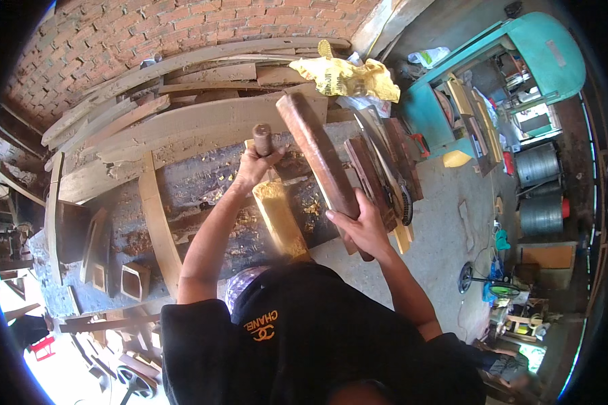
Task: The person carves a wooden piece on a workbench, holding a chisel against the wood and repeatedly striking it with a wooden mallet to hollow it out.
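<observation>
My left hand [255, 167] is closed around a chisel [262, 139], whose round brown handle stands up above the fist. Its lower end meets the far end of a pale yellow wood block [281, 219], and the hand hides most of the blade. The block runs over the workbench [203, 219] toward my body. In my right hand [365, 226] is a long, thick wooden club [317, 152], gripped near its lower end. The club is raised and tilted, its top to the right of the chisel handle and apart from it.
Wood chips litter the dark bench, with a long plank [157, 223] lying across its left part. Behind are stacked boards [182, 128] and a yellow bag [348, 77]. On the right, dark wood strips and a handsaw-like blade [378, 145] lie near a turquoise machine [554, 57].
</observation>
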`<action>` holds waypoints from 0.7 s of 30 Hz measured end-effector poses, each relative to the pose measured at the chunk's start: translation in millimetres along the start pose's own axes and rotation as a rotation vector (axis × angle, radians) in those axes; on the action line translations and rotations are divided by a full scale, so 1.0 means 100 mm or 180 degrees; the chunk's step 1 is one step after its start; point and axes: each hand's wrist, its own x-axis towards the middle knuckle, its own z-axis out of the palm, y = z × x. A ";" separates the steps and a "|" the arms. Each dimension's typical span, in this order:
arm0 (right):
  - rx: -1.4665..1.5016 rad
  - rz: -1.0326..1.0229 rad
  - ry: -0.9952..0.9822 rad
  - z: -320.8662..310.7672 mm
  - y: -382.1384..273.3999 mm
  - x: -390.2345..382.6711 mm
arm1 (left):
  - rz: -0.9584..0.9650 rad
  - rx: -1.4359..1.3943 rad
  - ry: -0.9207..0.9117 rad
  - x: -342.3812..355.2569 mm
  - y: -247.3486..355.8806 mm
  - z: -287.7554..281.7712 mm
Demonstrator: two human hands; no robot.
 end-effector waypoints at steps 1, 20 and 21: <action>0.0268 0.0035 0.0152 0.00 -0.06 -0.03 | -0.0053 -0.0178 -0.0012 -0.04 0.03 -0.04; -0.0192 -0.1245 0.1133 -0.02 -0.15 0.23 | -0.0135 -0.0091 0.0106 0.07 0.04 0.11; -0.0128 -0.1290 0.1213 0.00 -0.14 0.27 | -0.0050 -0.0123 0.0074 0.06 0.07 0.15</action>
